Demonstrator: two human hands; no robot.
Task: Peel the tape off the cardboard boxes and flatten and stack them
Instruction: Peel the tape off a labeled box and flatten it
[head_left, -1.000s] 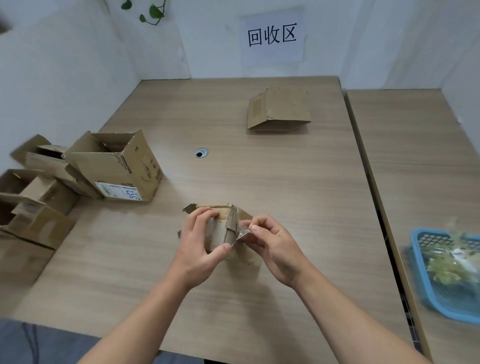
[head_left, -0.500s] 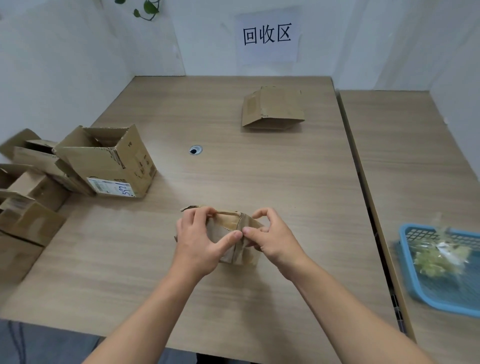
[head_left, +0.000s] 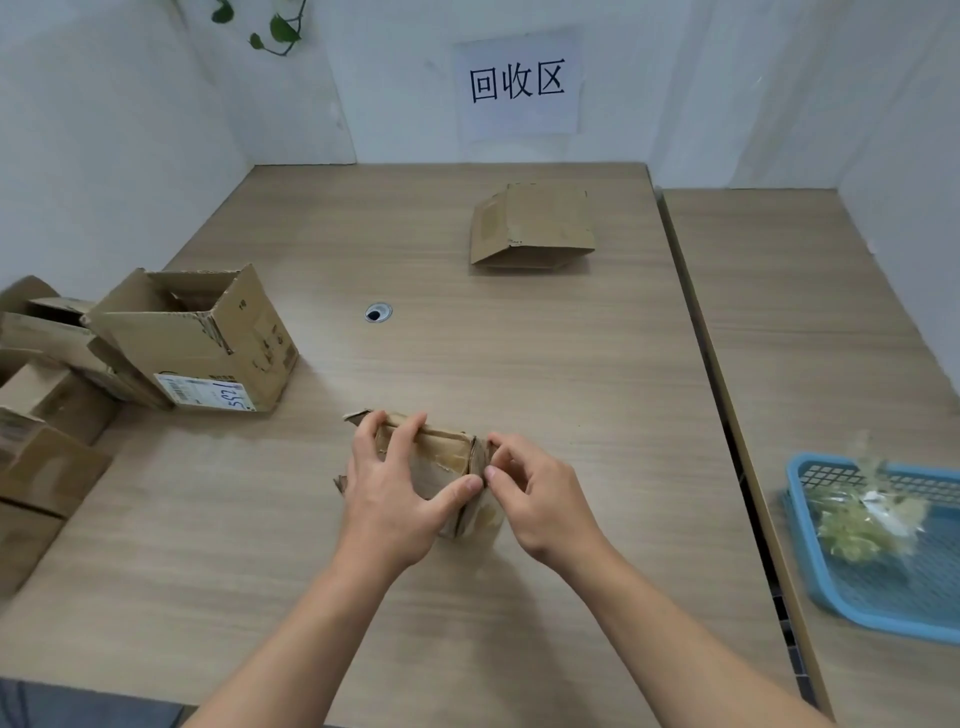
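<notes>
A small worn cardboard box (head_left: 441, 457) lies on the wooden table (head_left: 519, 364) in front of me. My left hand (head_left: 395, 493) grips its left part, fingers over the top edge and thumb on the near face. My right hand (head_left: 535, 493) pinches the box's right end flap, thumb meeting my left thumb. Whether tape is between the fingers cannot be told. A flattened box (head_left: 535, 226) lies at the far side of the table. An open box with a shipping label (head_left: 202, 343) stands at the left.
Several more cardboard boxes (head_left: 41, 395) are piled at the left edge. A blue plastic basket (head_left: 810, 519) holding crumpled tape sits on the adjoining right table. A cable hole (head_left: 378, 313) is in the tabletop. A paper sign (head_left: 517, 85) hangs on the back wall.
The clear tape piece that my right hand held a second ago is no longer seen. Both hands now close on the small box, which lies flatter with its right flap folded in.
</notes>
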